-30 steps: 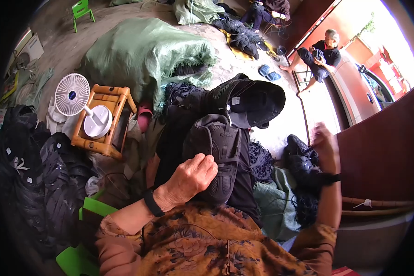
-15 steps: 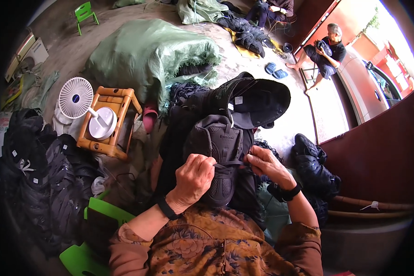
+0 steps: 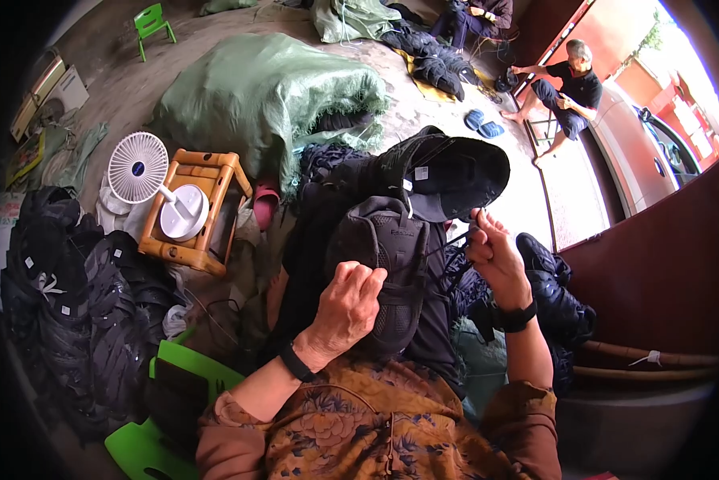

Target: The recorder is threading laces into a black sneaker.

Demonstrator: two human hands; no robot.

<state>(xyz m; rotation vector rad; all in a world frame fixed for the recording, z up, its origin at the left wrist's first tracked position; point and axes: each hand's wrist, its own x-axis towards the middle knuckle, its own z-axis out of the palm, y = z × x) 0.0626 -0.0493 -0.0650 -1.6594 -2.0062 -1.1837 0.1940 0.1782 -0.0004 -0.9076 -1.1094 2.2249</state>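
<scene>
A dark grey shoe upper (image 3: 397, 268) with mesh panels lies on my lap, its rounded toe toward me. My left hand (image 3: 347, 308) is closed at the upper's left side; what its fingers grip is hidden. Off to the right and higher, my right hand (image 3: 494, 252) pinches a dark shoelace (image 3: 447, 243) that runs taut from the upper. Just beyond, another black upper (image 3: 463, 180) lies with its hollow side showing and a small white label inside.
At left, a white fan (image 3: 185, 213) stands on a bamboo stool (image 3: 185, 254), above a heap of black uppers (image 3: 79, 296). A green sack (image 3: 247, 96) bulges ahead. Blue slippers (image 3: 483, 123) and a seated co-worker (image 3: 571, 88) are at far right.
My right hand has moved up and right, drawing the lace out from the upper. The left hand stays nearly in place. At the doorway, the co-worker has lowered a dark item and reaches out sideways.
</scene>
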